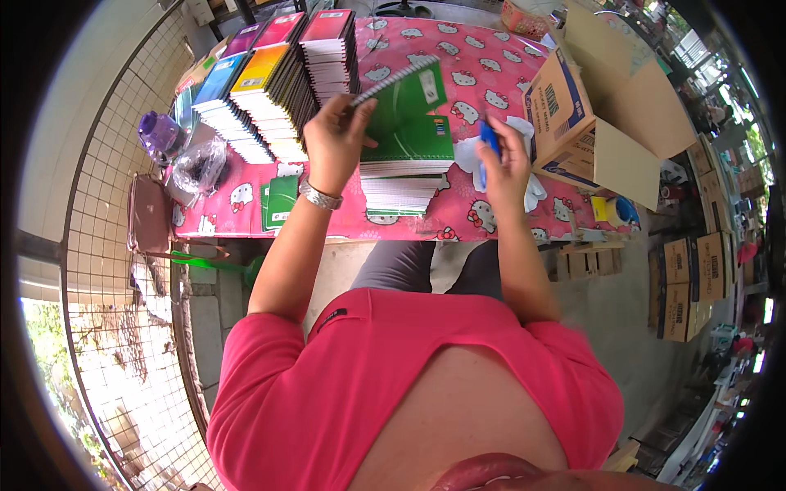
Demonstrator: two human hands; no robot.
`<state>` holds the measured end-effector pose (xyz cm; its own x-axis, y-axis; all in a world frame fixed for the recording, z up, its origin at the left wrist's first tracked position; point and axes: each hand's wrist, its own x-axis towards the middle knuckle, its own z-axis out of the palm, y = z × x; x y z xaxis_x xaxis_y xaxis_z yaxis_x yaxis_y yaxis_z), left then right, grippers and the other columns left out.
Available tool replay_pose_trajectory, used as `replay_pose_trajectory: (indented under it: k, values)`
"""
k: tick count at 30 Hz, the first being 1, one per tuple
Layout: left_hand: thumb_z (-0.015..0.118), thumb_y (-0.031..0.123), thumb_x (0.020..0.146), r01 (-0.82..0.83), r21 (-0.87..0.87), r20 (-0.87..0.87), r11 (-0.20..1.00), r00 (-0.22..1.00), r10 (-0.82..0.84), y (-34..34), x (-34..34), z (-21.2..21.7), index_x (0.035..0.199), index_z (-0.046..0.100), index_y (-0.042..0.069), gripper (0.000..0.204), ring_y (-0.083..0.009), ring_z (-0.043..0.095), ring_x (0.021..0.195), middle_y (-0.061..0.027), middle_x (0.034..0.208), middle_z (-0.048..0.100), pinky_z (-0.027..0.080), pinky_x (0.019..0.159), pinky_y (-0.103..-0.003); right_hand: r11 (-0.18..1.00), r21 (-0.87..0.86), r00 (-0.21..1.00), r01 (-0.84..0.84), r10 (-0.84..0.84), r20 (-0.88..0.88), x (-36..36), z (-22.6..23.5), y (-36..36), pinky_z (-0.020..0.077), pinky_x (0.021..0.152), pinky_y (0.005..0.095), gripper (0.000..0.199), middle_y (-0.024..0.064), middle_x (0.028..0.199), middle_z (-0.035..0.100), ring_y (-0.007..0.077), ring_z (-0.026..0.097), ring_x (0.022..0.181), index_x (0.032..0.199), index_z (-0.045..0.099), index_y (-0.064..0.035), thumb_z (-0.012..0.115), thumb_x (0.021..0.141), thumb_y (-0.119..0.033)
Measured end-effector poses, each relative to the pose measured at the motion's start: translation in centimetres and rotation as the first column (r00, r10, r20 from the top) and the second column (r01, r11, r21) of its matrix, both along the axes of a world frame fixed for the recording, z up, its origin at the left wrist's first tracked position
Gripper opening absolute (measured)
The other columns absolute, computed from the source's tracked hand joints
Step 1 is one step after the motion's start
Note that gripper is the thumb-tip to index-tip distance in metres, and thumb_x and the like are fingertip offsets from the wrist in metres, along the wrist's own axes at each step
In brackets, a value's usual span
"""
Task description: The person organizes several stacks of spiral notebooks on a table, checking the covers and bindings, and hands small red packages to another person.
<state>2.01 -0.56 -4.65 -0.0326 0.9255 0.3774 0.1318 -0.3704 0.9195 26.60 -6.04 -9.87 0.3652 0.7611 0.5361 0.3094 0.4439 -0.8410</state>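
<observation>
Pinched at its spiral-bound edge, a green notebook (403,100) is in my left hand (334,141), tilted up over a stack. Beneath it, more green-covered notebooks (407,155) are piled with their white page edges toward me. My right hand (509,168) is closed around a slim blue object (489,141) to the right of the pile; its kind is partly hidden by the fingers. Crumpled white material (534,193) lies under and beside that hand. Small green covers or booklets (281,196) rest near the table's front edge, left of the pile.
Tall stacks of spiral notebooks in blue (219,78), yellow (262,69) and red (327,24) stand at the back left. An open cardboard box (565,106) is at the right. A purple container (157,131), clear plastic (201,164) and a tape roll (624,213) sit on the pink tablecloth (393,49).
</observation>
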Motion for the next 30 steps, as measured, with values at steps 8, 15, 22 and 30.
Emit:
replay_pose_trajectory:
  k: [8, 15, 22, 30]
  values:
    - [0.063, 0.009, 0.092, -0.353, -0.440, 0.394, 0.826, 0.750, 0.531, -0.7, -13.8, -15.4, 0.105, 0.058, 0.002, 0.015, -0.0154, 0.065, 0.072, -0.0072, 0.091, 0.066, 0.051, 0.050, -0.026, 0.970, -0.211, 0.676, 0.120, 0.076, 0.733, 1.9, -16.9, -1.7, 0.0487, 0.087, 0.0453, 0.032, 0.0143, 0.107, 0.064, 0.0356, 0.060, 0.102, 0.106, 0.065, -0.0062, 0.071, 0.076, -0.018]
    - [0.070, 0.025, 0.084, -0.837, -0.128, -0.708, 0.531, 0.452, 0.543, -1.9, -20.4, -24.8, 0.104, 0.065, 0.008, 0.028, -0.0317, 0.064, 0.087, -0.0111, 0.106, 0.064, 0.053, 0.078, -0.044, 0.760, -0.126, 0.518, 0.637, -0.301, 0.801, 14.2, -13.9, 6.4, 0.0481, 0.084, 0.0468, 0.025, 0.0158, 0.099, 0.065, 0.0386, 0.060, 0.096, 0.101, 0.068, -0.0075, 0.067, 0.079, -0.019]
    - [0.072, 0.019, 0.081, -0.607, 0.452, -0.522, 0.654, 0.414, 0.745, -0.4, -16.0, -18.5, 0.105, 0.067, 0.010, 0.026, -0.0340, 0.054, 0.109, -0.0137, 0.111, 0.062, 0.041, 0.095, -0.048, 0.672, -0.518, 0.595, 0.530, 0.141, 0.791, 14.6, -16.8, 9.0, 0.0509, 0.090, 0.0456, 0.031, 0.0238, 0.106, 0.067, 0.0387, 0.065, 0.103, 0.106, 0.070, -0.0061, 0.068, 0.081, -0.024]
    - [0.075, 0.014, 0.074, 0.470, 0.436, -0.821, 0.768, 0.557, 0.126, -3.4, 2.3, 1.0, 0.101, 0.066, 0.009, 0.029, -0.0269, 0.061, 0.098, -0.0065, 0.104, 0.065, 0.051, 0.082, -0.040, 0.649, -0.539, 0.611, 0.537, 0.141, 0.779, 15.3, -15.8, 9.7, 0.0525, 0.086, 0.0451, 0.028, 0.0221, 0.097, 0.069, 0.0377, 0.067, 0.095, 0.099, 0.072, -0.0054, 0.070, 0.075, -0.020]
